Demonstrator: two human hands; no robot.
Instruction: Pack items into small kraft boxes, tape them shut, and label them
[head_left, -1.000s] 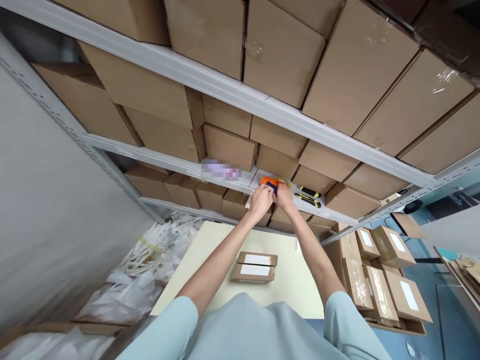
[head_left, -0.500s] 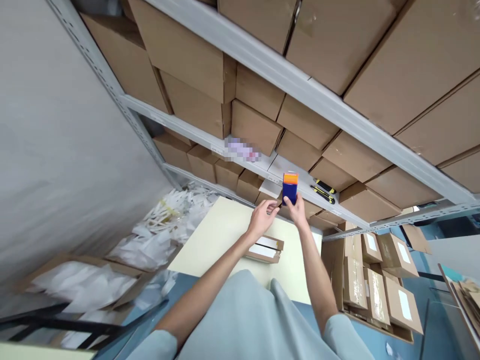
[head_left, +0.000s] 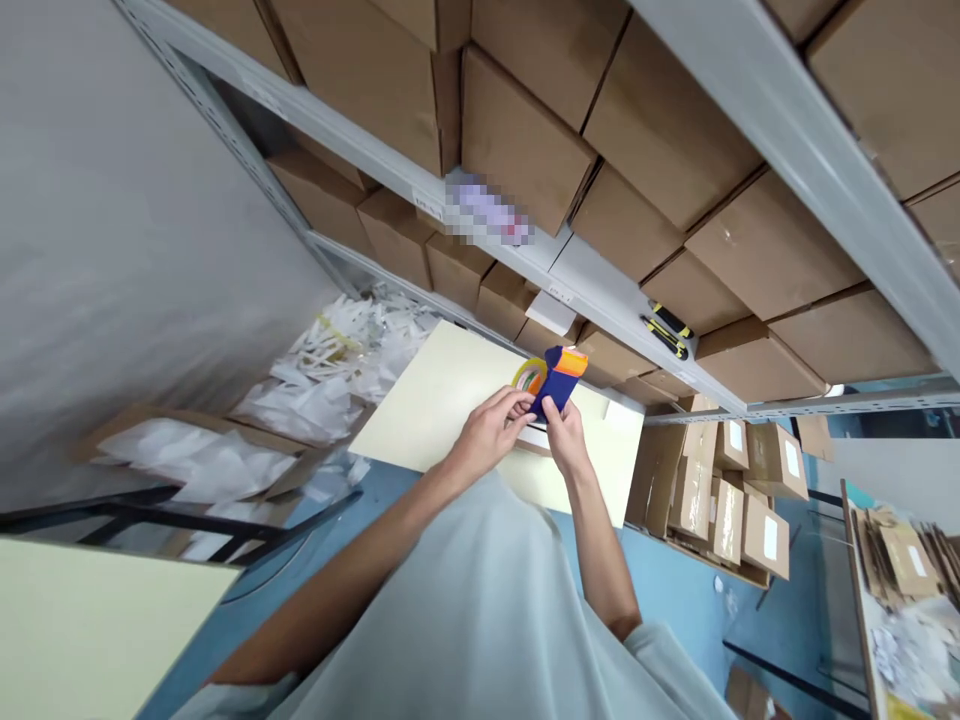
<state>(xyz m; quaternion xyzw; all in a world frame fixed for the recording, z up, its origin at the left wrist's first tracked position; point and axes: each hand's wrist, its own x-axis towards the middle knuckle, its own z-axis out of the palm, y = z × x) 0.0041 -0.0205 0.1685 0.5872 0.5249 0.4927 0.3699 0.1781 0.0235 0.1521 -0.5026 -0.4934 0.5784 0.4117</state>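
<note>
Plastic tape dispenser (head_left: pixel 559 378), blue with an orange end, is clamped by right hand (head_left: pixel 564 442) and left hand (head_left: pixel 491 433); its yellowish tape roll (head_left: pixel 529 375) sits just above the left fingers.

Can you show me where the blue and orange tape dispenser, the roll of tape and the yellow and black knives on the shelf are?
tape dispenser (head_left: pixel 559 378), head view, on its blue body.
roll of tape (head_left: pixel 529 375), head view, on its yellowish rim.
knives (head_left: pixel 667 328), head view, on the handles lying on the shelf edge.
</note>
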